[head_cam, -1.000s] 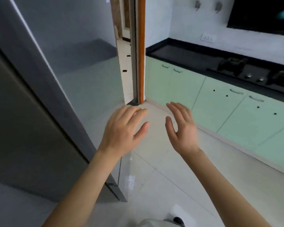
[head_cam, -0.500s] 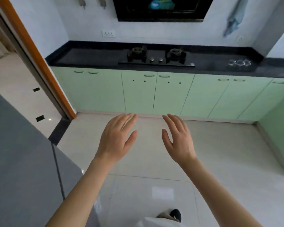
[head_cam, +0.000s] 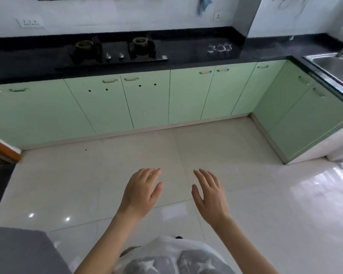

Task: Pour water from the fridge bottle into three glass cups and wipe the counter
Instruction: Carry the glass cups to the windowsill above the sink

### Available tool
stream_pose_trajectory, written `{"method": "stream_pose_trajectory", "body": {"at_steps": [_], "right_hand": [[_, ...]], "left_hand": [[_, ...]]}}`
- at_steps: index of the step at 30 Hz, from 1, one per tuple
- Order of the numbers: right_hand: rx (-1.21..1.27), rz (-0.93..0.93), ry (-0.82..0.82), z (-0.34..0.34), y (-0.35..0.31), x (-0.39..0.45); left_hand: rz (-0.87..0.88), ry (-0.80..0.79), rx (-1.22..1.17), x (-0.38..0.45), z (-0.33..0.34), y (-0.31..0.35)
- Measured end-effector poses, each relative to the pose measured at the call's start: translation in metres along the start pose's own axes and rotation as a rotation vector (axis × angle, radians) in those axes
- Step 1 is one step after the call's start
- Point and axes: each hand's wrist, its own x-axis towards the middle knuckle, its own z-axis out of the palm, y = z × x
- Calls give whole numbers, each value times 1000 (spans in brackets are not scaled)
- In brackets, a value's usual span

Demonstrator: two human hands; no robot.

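Three clear glass cups (head_cam: 219,48) stand in a row on the black counter (head_cam: 186,54), right of the stove. My left hand (head_cam: 141,191) and my right hand (head_cam: 210,195) hover side by side over the floor, palms down, fingers straight, holding nothing. Both are far from the cups. The grey fridge (head_cam: 18,252) shows only as a corner at the bottom left. No bottle is in view.
A two-burner gas stove (head_cam: 113,50) sits on the counter's middle. Green cabinets (head_cam: 147,99) run below it and turn along the right wall under a steel sink (head_cam: 333,64). A blue cloth (head_cam: 203,4) hangs on the wall. White tiled floor (head_cam: 265,194) lies between me and the counter.
The view has swung right from the fridge and doorway to face the counter, then tilted down. Both hands stay open and side by side, lower in the view.
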Motion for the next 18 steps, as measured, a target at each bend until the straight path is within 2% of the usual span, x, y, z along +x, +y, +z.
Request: {"method": "stream_pose_trajectory", "body": {"at_steps": [5, 11, 18], "right_hand": [[-3, 93, 74, -29, 38, 17], [-4, 178, 171, -48, 67, 56], [-51, 201, 169, -44, 95, 142]], "left_hand": [[134, -89, 22, 56, 21, 26], [209, -143, 29, 130, 37, 38], [249, -208, -3, 223, 68, 23]]}}
